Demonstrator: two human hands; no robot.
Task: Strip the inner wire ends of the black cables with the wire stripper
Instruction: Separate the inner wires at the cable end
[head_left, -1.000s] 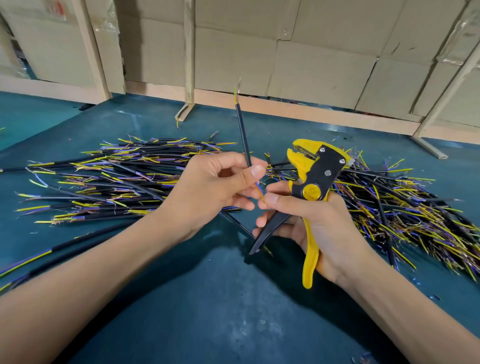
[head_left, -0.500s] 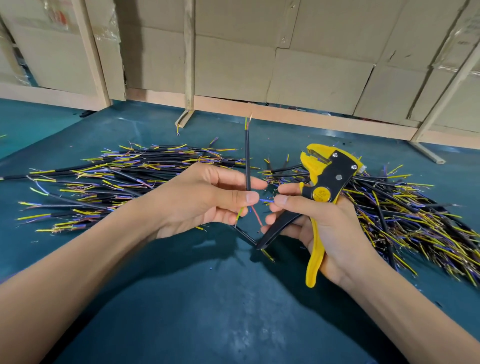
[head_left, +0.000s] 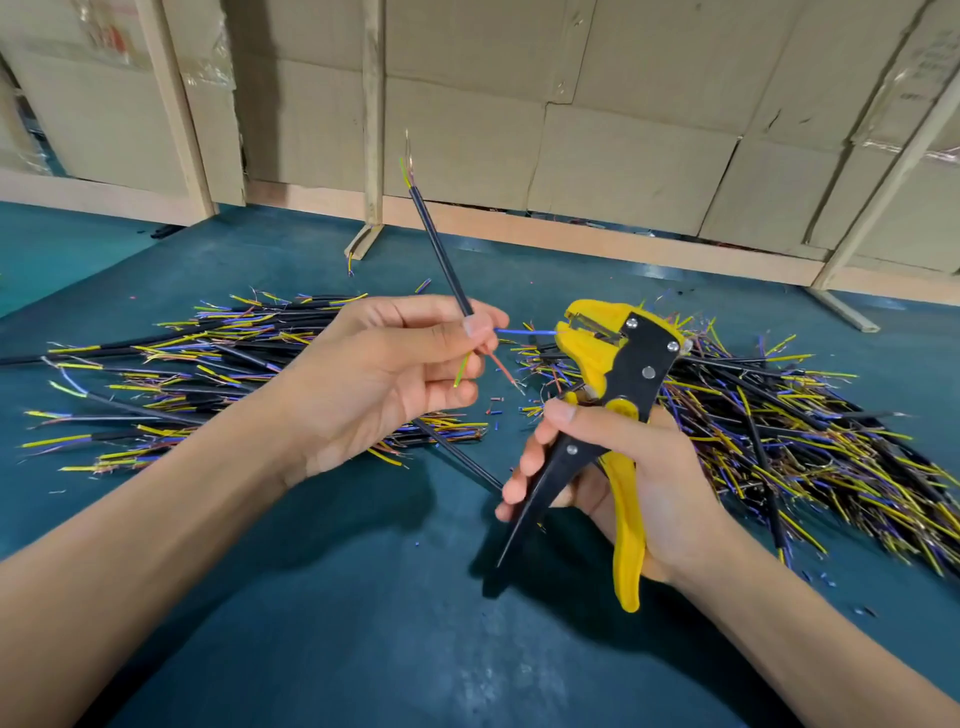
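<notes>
My left hand (head_left: 395, 384) pinches a short black cable (head_left: 441, 254) that leans up and to the left. Three inner wires fan out below my fingers: a blue wire (head_left: 524, 331), a red one (head_left: 501, 366) and a yellow-green one (head_left: 462, 370). The blue wire points right into the jaws of the yellow and black wire stripper (head_left: 615, 364). My right hand (head_left: 639, 467) grips the stripper's handles, which stand spread apart.
A pile of black cables (head_left: 171, 384) lies on the teal mat (head_left: 363, 623) at the left, and a larger pile (head_left: 810, 431) lies at the right. Small insulation scraps dot the mat between them. Cardboard panels and wooden posts close the back.
The cable has tilted from upright to leaning left. The stripper has swung round so its jaws meet the blue wire, which now sticks out sideways. The view has shifted slightly.
</notes>
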